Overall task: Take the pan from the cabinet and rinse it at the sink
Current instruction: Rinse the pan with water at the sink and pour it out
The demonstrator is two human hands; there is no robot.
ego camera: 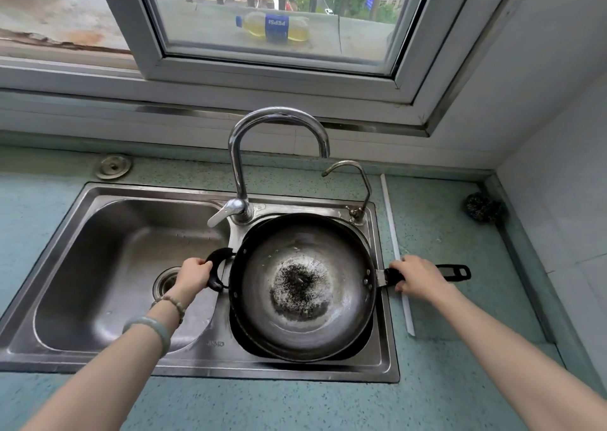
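Note:
A dark round pan (303,286) with a burnt black patch in its middle sits over the right basin of the steel double sink (141,363). My left hand (193,274) grips the pan's short black loop handle on its left side. My right hand (415,278) grips the long black handle, which points right over the counter. The tall chrome faucet (244,144) arches above the pan's far rim, with its spout toward the right. No water runs from it.
A small second tap (356,181) stands at the sink's back right corner. A dark scouring ball (484,207) lies on the teal counter (443,381) by the right wall. A white strip (394,250) runs along the sink's right side. The left basin (108,276) holds only its drain.

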